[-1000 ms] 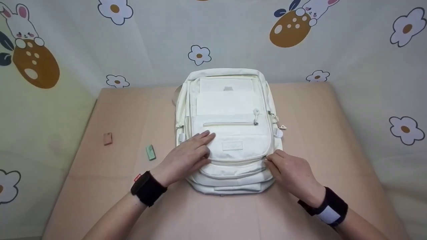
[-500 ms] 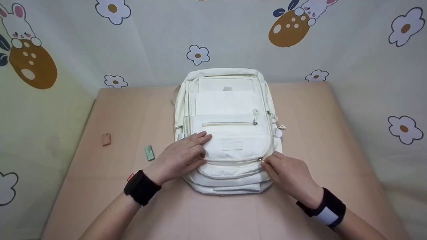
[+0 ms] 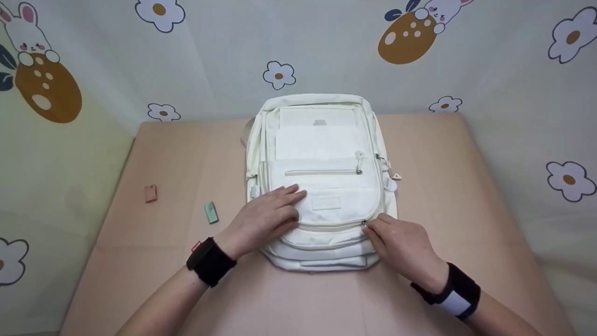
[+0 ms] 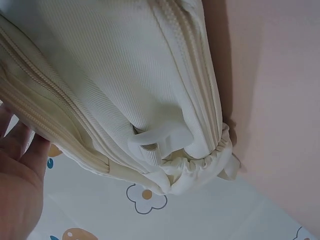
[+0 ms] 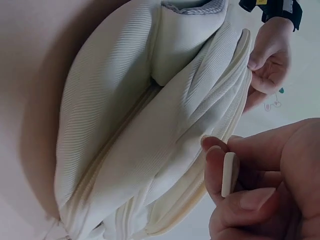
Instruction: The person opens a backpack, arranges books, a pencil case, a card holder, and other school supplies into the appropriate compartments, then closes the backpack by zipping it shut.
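A cream-white backpack (image 3: pixel 329 149) lies front up on the table, its top toward the far wall. My left hand (image 3: pixel 268 212) rests on the left of its front pocket, fingers extended across the fabric left of the sewn label (image 3: pixel 326 203). At the right end of the curved front-pocket zipper (image 3: pixel 331 228), my right hand (image 3: pixel 403 242) pinches the zipper pull. The right wrist view shows that pale flat zipper pull (image 5: pixel 229 175) between my thumb and fingers. My left fingers (image 4: pixel 37 155) touch the bag's front edge in the left wrist view.
Left of the bag lie a green eraser-like block (image 3: pixel 211 213) and a pink one (image 3: pixel 150 193). A cloth with flowers and rabbits (image 3: pixel 224 56) hangs around the peach-coloured table (image 3: pixel 433 163). A second, straight zipper (image 3: pixel 322 172) crosses the bag above the label.
My right hand has drawn the zipper pull a short way left along the front-pocket zipper. My left hand stays on the bag, shifted slightly right across the fabric.
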The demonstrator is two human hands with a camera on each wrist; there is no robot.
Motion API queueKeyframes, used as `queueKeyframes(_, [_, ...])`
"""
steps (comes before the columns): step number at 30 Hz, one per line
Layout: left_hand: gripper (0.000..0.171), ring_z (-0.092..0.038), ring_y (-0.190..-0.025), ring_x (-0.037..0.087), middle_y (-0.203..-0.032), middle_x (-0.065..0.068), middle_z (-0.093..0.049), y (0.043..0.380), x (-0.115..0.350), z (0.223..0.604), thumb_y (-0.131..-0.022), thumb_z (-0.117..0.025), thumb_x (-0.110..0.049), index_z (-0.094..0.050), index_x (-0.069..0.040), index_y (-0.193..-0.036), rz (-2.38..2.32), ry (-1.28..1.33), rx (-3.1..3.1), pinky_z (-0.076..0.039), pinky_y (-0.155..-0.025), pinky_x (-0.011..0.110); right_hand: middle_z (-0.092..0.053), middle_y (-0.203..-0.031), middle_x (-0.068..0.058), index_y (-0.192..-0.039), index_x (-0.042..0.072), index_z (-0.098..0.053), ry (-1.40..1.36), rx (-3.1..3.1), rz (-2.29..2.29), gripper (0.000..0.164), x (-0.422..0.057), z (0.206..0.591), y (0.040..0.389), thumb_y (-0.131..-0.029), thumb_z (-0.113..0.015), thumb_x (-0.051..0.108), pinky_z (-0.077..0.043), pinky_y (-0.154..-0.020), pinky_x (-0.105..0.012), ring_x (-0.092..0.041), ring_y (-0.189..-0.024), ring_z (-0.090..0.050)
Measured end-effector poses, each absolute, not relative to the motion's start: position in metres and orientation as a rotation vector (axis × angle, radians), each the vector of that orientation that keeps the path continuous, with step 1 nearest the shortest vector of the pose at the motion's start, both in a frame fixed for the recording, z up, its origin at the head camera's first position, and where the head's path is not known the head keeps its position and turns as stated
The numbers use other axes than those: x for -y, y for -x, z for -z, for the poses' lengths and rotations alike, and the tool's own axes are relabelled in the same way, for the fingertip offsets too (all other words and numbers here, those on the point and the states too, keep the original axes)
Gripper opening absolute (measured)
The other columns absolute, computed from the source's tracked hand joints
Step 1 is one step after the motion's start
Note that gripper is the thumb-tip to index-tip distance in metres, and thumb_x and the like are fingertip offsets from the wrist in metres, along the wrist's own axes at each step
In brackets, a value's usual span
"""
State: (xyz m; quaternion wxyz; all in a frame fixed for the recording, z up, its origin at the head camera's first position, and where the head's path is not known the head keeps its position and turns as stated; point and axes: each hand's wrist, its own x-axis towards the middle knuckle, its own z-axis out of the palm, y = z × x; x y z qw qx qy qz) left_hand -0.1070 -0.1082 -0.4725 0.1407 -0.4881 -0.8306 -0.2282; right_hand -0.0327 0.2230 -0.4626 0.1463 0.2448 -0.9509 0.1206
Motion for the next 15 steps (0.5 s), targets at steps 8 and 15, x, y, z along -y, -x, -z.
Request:
queueKeyframes(8, [0.006,-0.044,-0.143,0.025,-0.149,0.009,-0.055,0.105,0.107,0.472,-0.095,-0.074,-0.017,-0.071,-0.014,-0.1,0.686,1.401,2.4,-0.033,-0.118,0.039,-0.052,-0.072,0.013,-0.086,0.018,-0.068,-0.783,2.715,-0.384,0.011,-0.196,0.46,0.029,-0.096,-0.072,0.02,-0.034,-0.044,-0.023,-0.002,-0.053,-0.046])
queueKeyframes(15, [0.006,-0.044,-0.143,0.024,-0.149,0.008,-0.055,0.106,0.107,0.474,-0.096,-0.074,-0.017,-0.072,-0.013,-0.1,0.679,1.391,2.401,-0.032,-0.119,0.036,-0.047,-0.068,0.009,-0.083,0.016,-0.066,-0.924,2.599,-0.365,0.014,-0.172,0.462,0.035,-0.095,-0.072,0.021,-0.036,-0.042,-0.028,-0.007,-0.049,-0.046])
